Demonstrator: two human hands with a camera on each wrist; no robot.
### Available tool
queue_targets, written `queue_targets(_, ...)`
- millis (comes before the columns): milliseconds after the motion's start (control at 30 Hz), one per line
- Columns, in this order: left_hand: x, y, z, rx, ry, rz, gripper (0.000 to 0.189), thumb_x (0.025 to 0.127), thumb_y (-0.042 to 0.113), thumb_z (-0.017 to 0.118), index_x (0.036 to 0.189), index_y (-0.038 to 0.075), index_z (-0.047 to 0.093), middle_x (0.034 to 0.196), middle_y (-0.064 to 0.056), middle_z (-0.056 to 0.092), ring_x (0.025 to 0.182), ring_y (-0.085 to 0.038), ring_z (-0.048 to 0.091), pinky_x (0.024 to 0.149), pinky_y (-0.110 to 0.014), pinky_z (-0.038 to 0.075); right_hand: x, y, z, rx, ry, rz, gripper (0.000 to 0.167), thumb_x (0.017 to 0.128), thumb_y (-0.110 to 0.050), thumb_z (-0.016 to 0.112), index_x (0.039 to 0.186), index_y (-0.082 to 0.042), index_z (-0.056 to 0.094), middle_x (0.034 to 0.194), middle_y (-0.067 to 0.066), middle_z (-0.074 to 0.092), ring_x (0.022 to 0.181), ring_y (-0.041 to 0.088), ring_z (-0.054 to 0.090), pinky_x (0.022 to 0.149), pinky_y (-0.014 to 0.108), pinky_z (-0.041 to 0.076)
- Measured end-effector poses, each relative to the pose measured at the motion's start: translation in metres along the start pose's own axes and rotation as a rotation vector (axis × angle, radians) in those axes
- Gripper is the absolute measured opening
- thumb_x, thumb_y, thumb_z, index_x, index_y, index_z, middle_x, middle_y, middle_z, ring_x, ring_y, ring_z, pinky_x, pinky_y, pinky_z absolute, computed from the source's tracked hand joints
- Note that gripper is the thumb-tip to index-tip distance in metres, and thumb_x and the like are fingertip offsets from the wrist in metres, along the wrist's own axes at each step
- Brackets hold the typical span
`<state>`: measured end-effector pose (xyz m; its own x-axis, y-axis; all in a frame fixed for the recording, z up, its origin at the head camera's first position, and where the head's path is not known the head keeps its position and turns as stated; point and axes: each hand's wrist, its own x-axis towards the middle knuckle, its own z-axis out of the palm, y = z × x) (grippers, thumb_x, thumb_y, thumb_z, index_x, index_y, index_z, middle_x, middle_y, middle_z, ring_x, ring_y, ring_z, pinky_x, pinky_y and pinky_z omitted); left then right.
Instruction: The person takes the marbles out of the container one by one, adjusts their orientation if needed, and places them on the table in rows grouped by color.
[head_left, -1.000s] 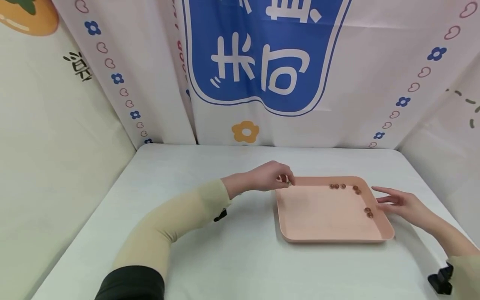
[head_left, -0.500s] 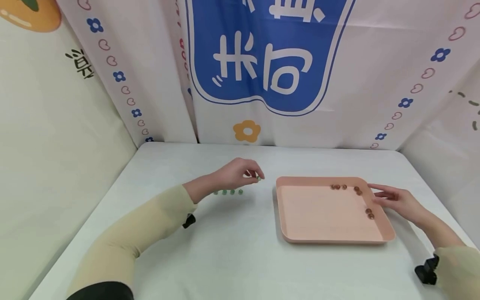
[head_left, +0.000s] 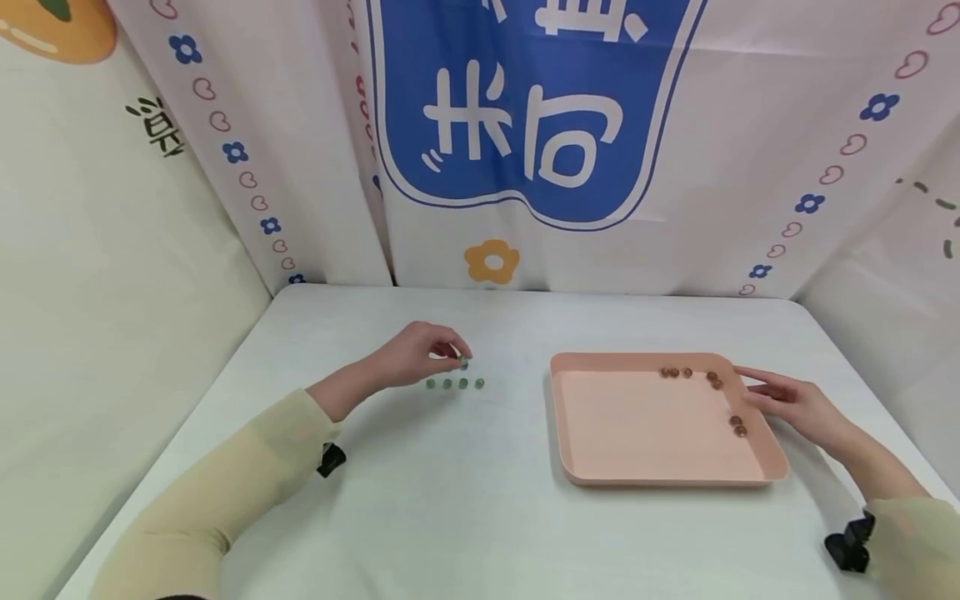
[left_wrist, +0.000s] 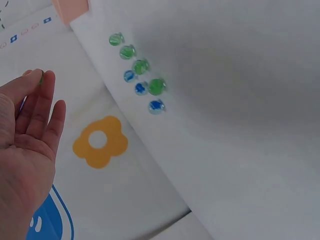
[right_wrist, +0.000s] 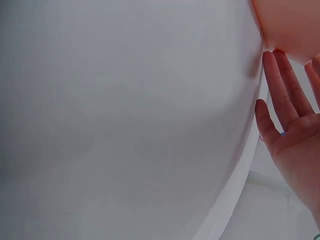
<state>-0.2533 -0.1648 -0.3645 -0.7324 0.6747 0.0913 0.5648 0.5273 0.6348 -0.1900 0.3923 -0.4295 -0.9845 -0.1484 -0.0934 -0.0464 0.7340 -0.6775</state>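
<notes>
My left hand (head_left: 416, 354) pinches a small green glass marble (head_left: 462, 361) between thumb and fingertips. It is above the white table, just behind a row of several green marbles (head_left: 463, 383). The left wrist view shows the left hand (left_wrist: 32, 125) with a bit of green at its fingertips, the green marbles (left_wrist: 127, 52) on the table, and three blue marbles (left_wrist: 156, 106) beside them. At the right, my right hand (head_left: 806, 408) touches the right rim of a pink tray (head_left: 645, 480), its fingers (right_wrist: 282, 100) extended. Several brown marbles (head_left: 737, 422) lie in the tray.
The white table (head_left: 480, 533) reaches back to a printed curtain (head_left: 525, 250) with a blue emblem. More light cloth hangs at the left and right sides. The tray stands on the table's right half, apart from the marble row.
My left hand has moved left from the tray's far left corner to the green marble row, the marble still pinched. The right hand has shifted slightly left onto the tray's rim.
</notes>
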Motion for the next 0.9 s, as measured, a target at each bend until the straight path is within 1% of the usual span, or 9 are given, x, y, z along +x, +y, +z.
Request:
queue_targets(167,-0.009,-0.008,-0.002,0.017,-0.001,-0.034,0.018,0.09,0.002,0.068,0.107,0.004,0.07,0.103,-0.007,0.069,0.094,-0.015,0.062,0.088,-0.034,0.051,0.001,-0.001,0.001,-0.001,-0.008,0.006,0.067,0.097,-0.039,0.059,0.147,0.001,0.037,0.131,0.029,0.054,0.091,-0.02,0.044,0.075,0.013,0.043)
queue_targets(233,-0.009,-0.011,-0.001,0.016,0.001,-0.038,0.018,0.09,0.002,0.068,0.108,0.003,0.07,0.103,-0.006,0.069,0.093,-0.015,0.062,0.087,-0.033,0.051,0.001,-0.001,0.001,-0.002,-0.007,0.012,0.067,0.097,-0.039,0.059,0.147,0.001,0.037,0.13,0.029,0.054,0.091,-0.019,0.045,0.075,0.013,0.043)
queue_targets(333,-0.006,-0.015,0.003,0.003,0.008,-0.023,0.019,0.09,0.002,0.068,0.108,0.001,0.07,0.102,-0.007,0.069,0.091,-0.015,0.062,0.084,-0.031,0.052,0.0,0.0,0.0,0.0,-0.007,0.02,0.067,0.097,-0.039,0.059,0.147,0.0,0.037,0.129,0.029,0.055,0.09,-0.018,0.046,0.074,0.013,0.043)
queue_targets(433,-0.002,-0.018,0.007,-0.006,0.014,0.008,0.018,0.089,0.0,0.068,0.107,0.0,0.07,0.1,-0.008,0.068,0.09,-0.015,0.062,0.082,-0.029,0.052,0.0,0.0,0.0,0.003,-0.008,0.024,0.068,0.097,-0.04,0.059,0.147,0.0,0.037,0.127,0.028,0.057,0.09,-0.018,0.047,0.075,0.014,0.043)
queue_targets(533,0.005,-0.02,0.012,-0.011,0.011,0.031,0.016,0.089,-0.001,0.068,0.105,0.0,0.07,0.1,-0.006,0.067,0.089,-0.015,0.063,0.081,-0.027,0.052,0.001,0.0,0.0,0.0,-0.007,0.03,0.068,0.096,-0.04,0.06,0.147,0.0,0.037,0.127,0.028,0.057,0.09,-0.018,0.047,0.075,0.016,0.043)
queue_targets(633,0.013,-0.02,0.018,-0.025,-0.003,0.032,0.015,0.089,0.0,0.068,0.104,0.0,0.07,0.099,-0.002,0.066,0.088,-0.013,0.062,0.082,-0.026,0.052,0.001,0.0,-0.001,-0.005,-0.003,0.032,0.069,0.096,-0.041,0.06,0.147,0.0,0.037,0.127,0.028,0.057,0.089,-0.019,0.046,0.075,0.016,0.043)
queue_targets(767,0.024,-0.016,0.025,-0.044,-0.045,0.013,0.014,0.09,0.001,0.068,0.104,0.001,0.071,0.099,0.001,0.065,0.089,-0.012,0.062,0.084,-0.027,0.051,0.001,0.001,0.0,-0.01,0.002,0.029,0.069,0.096,-0.041,0.06,0.146,0.0,0.037,0.126,0.029,0.057,0.089,-0.02,0.045,0.075,0.015,0.042)
queue_targets(833,0.029,-0.014,0.028,-0.039,-0.071,0.005,0.014,0.09,0.002,0.068,0.104,0.002,0.071,0.099,0.001,0.066,0.091,-0.012,0.062,0.084,-0.028,0.05,0.001,0.0,0.0,-0.017,0.003,0.029,0.069,0.096,-0.041,0.06,0.146,0.0,0.037,0.126,0.029,0.057,0.089,-0.02,0.044,0.077,0.019,0.044)
queue_targets(900,0.034,-0.014,0.031,-0.015,-0.097,-0.005,0.014,0.09,0.002,0.068,0.103,0.003,0.072,0.099,0.002,0.066,0.092,-0.011,0.062,0.083,-0.027,0.05,0.001,0.0,0.001,-0.011,0.0,0.031,0.069,0.096,-0.041,0.06,0.147,0.0,0.036,0.127,0.029,0.056,0.089,-0.02,0.043,0.084,0.029,0.047)
